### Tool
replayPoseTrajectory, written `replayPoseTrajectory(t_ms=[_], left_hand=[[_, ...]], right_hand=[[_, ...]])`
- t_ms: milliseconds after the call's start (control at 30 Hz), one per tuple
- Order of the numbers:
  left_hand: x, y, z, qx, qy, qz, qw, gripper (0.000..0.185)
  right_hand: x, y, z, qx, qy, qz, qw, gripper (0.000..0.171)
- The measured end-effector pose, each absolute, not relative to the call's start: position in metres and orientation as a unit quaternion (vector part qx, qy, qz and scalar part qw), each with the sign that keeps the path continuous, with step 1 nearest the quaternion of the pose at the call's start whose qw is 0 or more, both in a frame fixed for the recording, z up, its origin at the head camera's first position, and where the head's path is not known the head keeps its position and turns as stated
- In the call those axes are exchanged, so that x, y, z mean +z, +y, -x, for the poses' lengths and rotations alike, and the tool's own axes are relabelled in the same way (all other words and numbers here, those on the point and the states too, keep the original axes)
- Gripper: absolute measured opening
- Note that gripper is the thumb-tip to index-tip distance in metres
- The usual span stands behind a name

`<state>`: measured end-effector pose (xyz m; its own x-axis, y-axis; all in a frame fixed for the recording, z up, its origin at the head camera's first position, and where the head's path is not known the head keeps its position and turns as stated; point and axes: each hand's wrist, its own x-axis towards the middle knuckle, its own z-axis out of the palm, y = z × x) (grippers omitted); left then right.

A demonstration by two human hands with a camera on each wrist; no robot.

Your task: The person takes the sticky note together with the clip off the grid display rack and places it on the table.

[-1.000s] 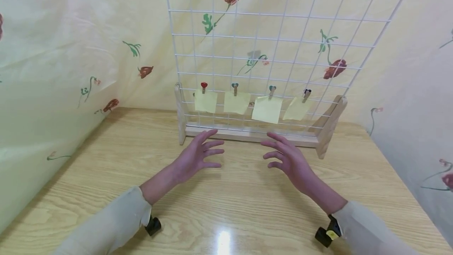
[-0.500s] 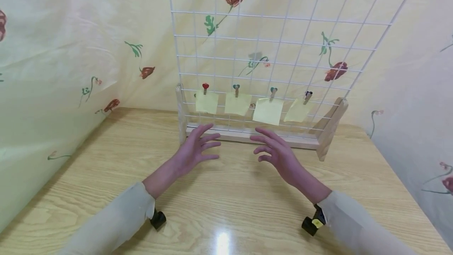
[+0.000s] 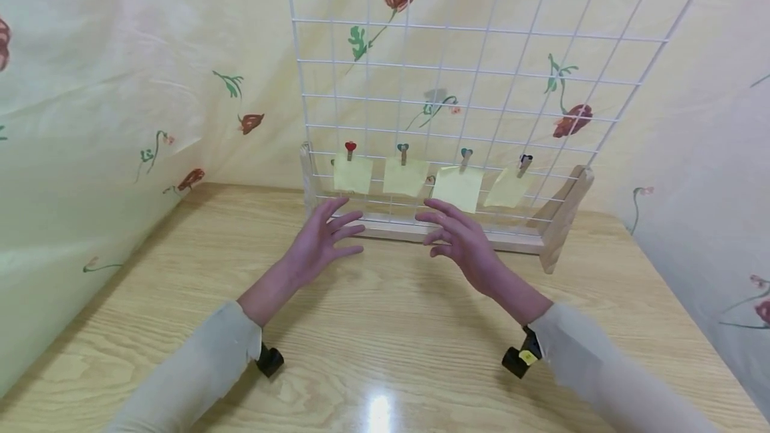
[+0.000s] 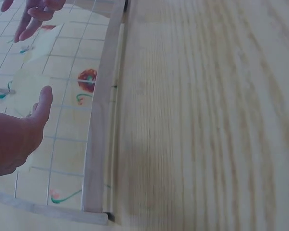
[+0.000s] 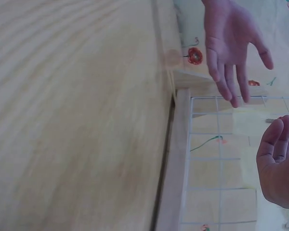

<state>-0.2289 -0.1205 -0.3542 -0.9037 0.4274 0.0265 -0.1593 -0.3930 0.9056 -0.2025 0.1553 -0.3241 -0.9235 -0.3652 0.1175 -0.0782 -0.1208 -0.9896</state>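
A white wire grid (image 3: 481, 65) stands in a wooden base (image 3: 445, 232) at the back of the table. Several yellow sticky notes hang from its lower wires on small heart-topped pegs, among them the leftmost note (image 3: 352, 174) and the third note (image 3: 458, 188). My left hand (image 3: 319, 240) hovers over the table just before the base, fingers spread and holding nothing. My right hand (image 3: 457, 238) hovers beside it, fingers loosely bent and empty, below the middle notes. In the right wrist view the left hand (image 5: 231, 43) and the right hand's fingers (image 5: 278, 159) show in front of the grid.
The wooden table (image 3: 373, 326) is bordered by flowered cloth on the left (image 3: 120, 85) and right (image 3: 710, 152). The base's slanted wooden end piece (image 3: 562, 216) sticks out at the right. A light glare lies on the table near the front edge.
Both hands have moved forward toward the grid's base and a little to the left; they still hold nothing.
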Motion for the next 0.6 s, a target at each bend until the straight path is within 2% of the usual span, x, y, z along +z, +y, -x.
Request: replayPoseTrajectory(t_ms=[400,600], left_hand=[[-0.354,-0.126,0.239,0.832,0.523,-0.099,0.153,0.058],[-0.355,-0.127,0.244,0.832,0.529,-0.082,0.148,0.059]], right_hand=[[-0.308,0.138,0.213,-0.734,0.652,0.167,0.098,0.042],[-0.302,0.129,0.222,-0.724,0.664,0.163,0.092,0.049]])
